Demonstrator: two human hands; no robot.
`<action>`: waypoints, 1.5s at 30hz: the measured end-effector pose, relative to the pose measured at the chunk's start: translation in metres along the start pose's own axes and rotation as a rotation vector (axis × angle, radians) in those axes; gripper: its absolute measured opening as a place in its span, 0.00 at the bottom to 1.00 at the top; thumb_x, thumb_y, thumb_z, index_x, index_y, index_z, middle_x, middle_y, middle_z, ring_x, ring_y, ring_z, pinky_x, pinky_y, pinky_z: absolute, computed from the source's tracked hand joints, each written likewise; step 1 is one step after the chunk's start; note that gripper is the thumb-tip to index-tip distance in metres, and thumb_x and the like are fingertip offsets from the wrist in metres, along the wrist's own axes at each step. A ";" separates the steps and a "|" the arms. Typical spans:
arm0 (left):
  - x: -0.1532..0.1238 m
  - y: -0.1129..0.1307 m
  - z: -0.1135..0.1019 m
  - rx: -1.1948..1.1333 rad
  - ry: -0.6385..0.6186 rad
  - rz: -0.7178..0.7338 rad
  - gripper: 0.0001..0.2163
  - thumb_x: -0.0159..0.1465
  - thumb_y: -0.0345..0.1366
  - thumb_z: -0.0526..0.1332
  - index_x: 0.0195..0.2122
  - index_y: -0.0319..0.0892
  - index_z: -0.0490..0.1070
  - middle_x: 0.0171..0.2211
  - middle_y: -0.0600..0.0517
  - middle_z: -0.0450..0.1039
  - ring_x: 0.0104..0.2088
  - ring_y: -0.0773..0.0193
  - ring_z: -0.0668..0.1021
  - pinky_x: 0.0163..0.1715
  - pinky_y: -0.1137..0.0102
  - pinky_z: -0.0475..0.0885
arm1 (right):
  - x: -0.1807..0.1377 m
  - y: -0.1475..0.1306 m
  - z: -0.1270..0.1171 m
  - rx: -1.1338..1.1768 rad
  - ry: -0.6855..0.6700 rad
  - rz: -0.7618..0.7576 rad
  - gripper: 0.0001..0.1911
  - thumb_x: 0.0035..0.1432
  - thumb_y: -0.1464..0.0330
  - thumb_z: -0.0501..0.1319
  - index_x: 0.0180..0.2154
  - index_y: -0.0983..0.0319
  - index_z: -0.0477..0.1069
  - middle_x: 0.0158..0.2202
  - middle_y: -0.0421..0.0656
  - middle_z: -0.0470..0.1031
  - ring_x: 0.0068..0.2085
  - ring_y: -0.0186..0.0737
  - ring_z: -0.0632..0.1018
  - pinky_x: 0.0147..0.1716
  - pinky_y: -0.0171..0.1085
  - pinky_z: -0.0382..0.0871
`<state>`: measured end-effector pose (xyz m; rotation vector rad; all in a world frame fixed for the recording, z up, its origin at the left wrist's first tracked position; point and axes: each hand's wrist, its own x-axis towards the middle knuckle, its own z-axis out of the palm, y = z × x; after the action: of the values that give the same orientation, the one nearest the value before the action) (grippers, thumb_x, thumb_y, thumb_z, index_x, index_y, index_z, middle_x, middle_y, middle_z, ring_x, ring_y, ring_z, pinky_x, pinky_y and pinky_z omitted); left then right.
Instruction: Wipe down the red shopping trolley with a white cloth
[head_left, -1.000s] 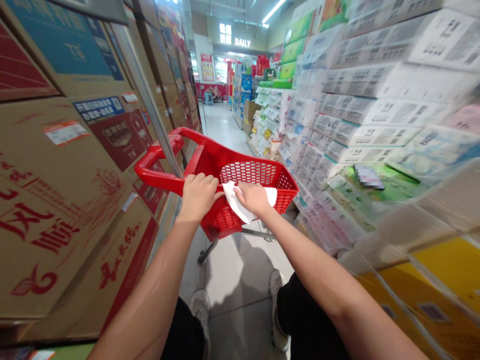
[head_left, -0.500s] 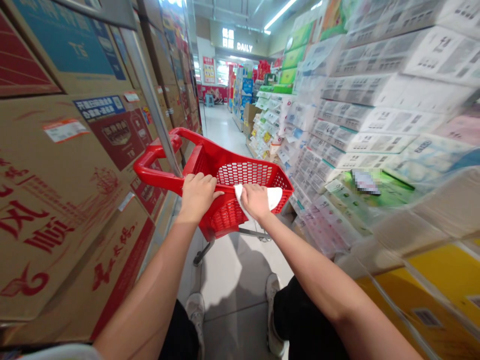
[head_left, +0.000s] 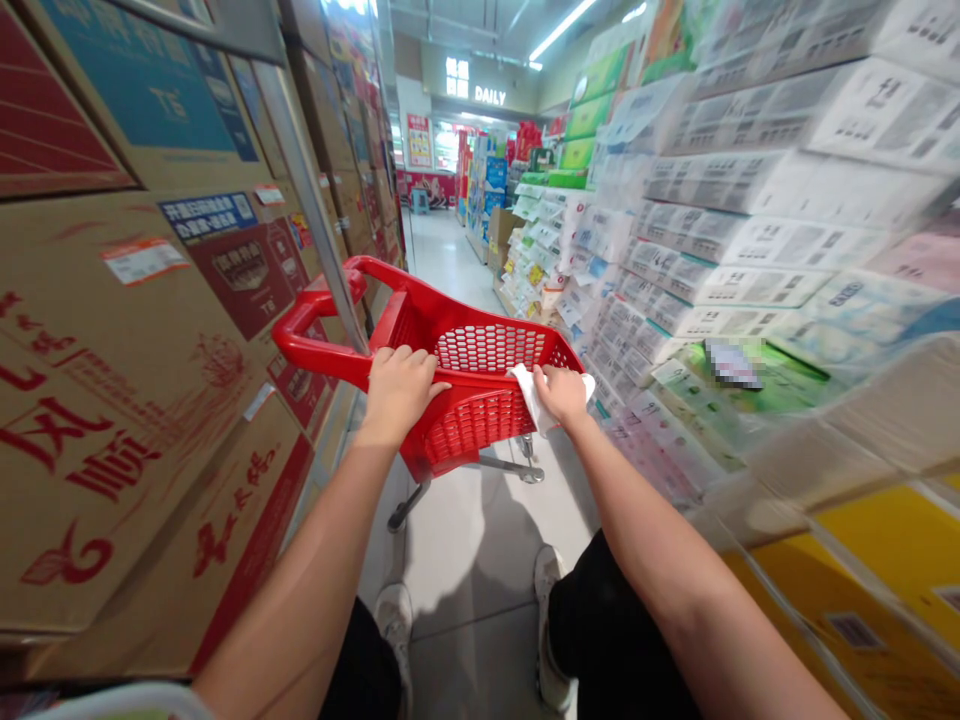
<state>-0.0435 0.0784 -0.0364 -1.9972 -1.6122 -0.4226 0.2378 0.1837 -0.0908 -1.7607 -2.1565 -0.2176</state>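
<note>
A red plastic shopping cart (head_left: 480, 425) stands sideways before me, its handle end to the left and its perforated basket to the right. My left hand (head_left: 400, 392) is closed over the near rim of the basket close to the handle. At the right end of the same rim, my right hand (head_left: 561, 392) presses a white cloth (head_left: 528, 388) against the plastic. The cloth is folded over the edge and partly covered by my fingers. The cart's metal legs and a wheel show beneath the basket.
Stacked cardboard boxes (head_left: 97, 400) line the left side, with a metal pole (head_left: 311, 190) in front of them. Wrapped packs of paper goods (head_left: 750, 230) are piled along the right, above yellow boxes (head_left: 862, 600). A tiled aisle (head_left: 446, 240) runs ahead toward a lit sign.
My right hand has slid right along the basket rim with the white cloth, to the far right corner. My left hand stays on the rim, and the cart has barely shifted.
</note>
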 end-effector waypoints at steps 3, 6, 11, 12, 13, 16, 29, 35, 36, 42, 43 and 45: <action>0.001 0.002 0.002 0.003 0.011 -0.010 0.11 0.66 0.45 0.62 0.38 0.42 0.73 0.37 0.42 0.76 0.42 0.47 0.72 0.41 0.55 0.60 | -0.003 -0.012 0.001 0.000 0.054 0.045 0.27 0.74 0.61 0.43 0.39 0.63 0.79 0.43 0.53 0.82 0.45 0.47 0.79 0.45 0.40 0.59; 0.002 0.005 0.003 -0.001 0.011 -0.014 0.11 0.66 0.45 0.61 0.38 0.41 0.74 0.37 0.41 0.76 0.42 0.47 0.72 0.41 0.55 0.59 | -0.013 -0.057 0.002 0.073 0.097 -0.139 0.25 0.74 0.63 0.42 0.41 0.62 0.77 0.43 0.50 0.81 0.45 0.46 0.77 0.48 0.41 0.57; 0.001 0.002 0.000 -0.015 -0.005 0.002 0.10 0.66 0.44 0.61 0.38 0.42 0.74 0.37 0.41 0.76 0.42 0.47 0.72 0.41 0.55 0.59 | -0.022 -0.117 -0.004 0.191 0.114 -0.421 0.22 0.75 0.58 0.44 0.53 0.59 0.72 0.49 0.48 0.79 0.50 0.46 0.75 0.49 0.40 0.58; 0.000 0.001 -0.001 -0.016 -0.009 0.005 0.10 0.66 0.44 0.61 0.38 0.42 0.74 0.37 0.41 0.76 0.42 0.47 0.72 0.41 0.55 0.59 | -0.020 -0.115 -0.005 0.184 0.081 -0.432 0.24 0.74 0.56 0.44 0.52 0.59 0.73 0.49 0.48 0.80 0.50 0.46 0.76 0.48 0.39 0.59; -0.001 -0.001 -0.002 -0.015 -0.014 0.009 0.11 0.66 0.44 0.61 0.38 0.42 0.74 0.37 0.41 0.76 0.42 0.47 0.72 0.41 0.55 0.59 | -0.018 -0.108 -0.007 0.165 0.040 -0.420 0.25 0.74 0.54 0.44 0.50 0.59 0.74 0.47 0.48 0.80 0.48 0.46 0.77 0.46 0.39 0.60; -0.003 -0.005 -0.004 -0.001 -0.021 0.018 0.12 0.65 0.46 0.62 0.38 0.42 0.74 0.37 0.41 0.76 0.41 0.47 0.72 0.41 0.55 0.60 | -0.008 -0.066 -0.007 0.063 -0.052 -0.230 0.31 0.73 0.50 0.42 0.44 0.60 0.78 0.42 0.51 0.82 0.43 0.47 0.80 0.40 0.38 0.61; -0.002 0.005 -0.001 0.027 -0.019 -0.011 0.12 0.66 0.46 0.61 0.39 0.43 0.74 0.37 0.41 0.76 0.42 0.47 0.72 0.41 0.55 0.60 | -0.019 -0.071 0.000 0.135 0.069 -0.317 0.23 0.75 0.61 0.42 0.48 0.60 0.74 0.47 0.49 0.80 0.48 0.46 0.76 0.48 0.41 0.56; -0.003 0.000 -0.002 0.033 -0.014 0.012 0.12 0.65 0.47 0.62 0.38 0.42 0.72 0.37 0.42 0.76 0.41 0.47 0.72 0.41 0.55 0.60 | -0.020 -0.094 -0.005 0.172 0.055 -0.503 0.23 0.75 0.58 0.42 0.54 0.59 0.71 0.51 0.48 0.79 0.51 0.46 0.75 0.49 0.39 0.58; -0.004 -0.001 -0.002 0.032 -0.013 0.012 0.13 0.65 0.47 0.62 0.38 0.42 0.72 0.37 0.42 0.76 0.41 0.47 0.72 0.41 0.55 0.60 | -0.017 -0.085 -0.006 0.158 0.022 -0.493 0.24 0.75 0.56 0.43 0.53 0.59 0.72 0.50 0.48 0.79 0.50 0.46 0.76 0.47 0.39 0.59; -0.006 -0.002 -0.004 0.018 -0.022 0.008 0.12 0.64 0.47 0.63 0.38 0.43 0.72 0.37 0.42 0.76 0.41 0.47 0.72 0.42 0.55 0.60 | 0.003 -0.003 -0.001 0.034 -0.080 -0.068 0.31 0.74 0.53 0.40 0.45 0.59 0.78 0.42 0.49 0.82 0.43 0.46 0.80 0.38 0.37 0.59; -0.006 -0.002 -0.004 0.015 -0.020 0.004 0.12 0.64 0.47 0.63 0.38 0.43 0.72 0.37 0.42 0.76 0.42 0.47 0.72 0.42 0.55 0.60 | 0.004 0.006 0.000 0.028 -0.079 -0.024 0.30 0.75 0.55 0.40 0.45 0.59 0.78 0.43 0.49 0.82 0.43 0.46 0.80 0.37 0.37 0.58; -0.006 0.000 -0.004 0.003 -0.016 -0.005 0.12 0.64 0.46 0.63 0.38 0.43 0.72 0.37 0.42 0.76 0.42 0.47 0.72 0.42 0.55 0.59 | 0.005 0.013 0.002 0.026 -0.066 0.001 0.29 0.75 0.58 0.40 0.44 0.60 0.78 0.44 0.49 0.82 0.44 0.45 0.80 0.38 0.37 0.58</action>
<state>-0.0447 0.0717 -0.0361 -1.9996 -1.6275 -0.4064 0.2496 0.1919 -0.0918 -1.7776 -2.1946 -0.1314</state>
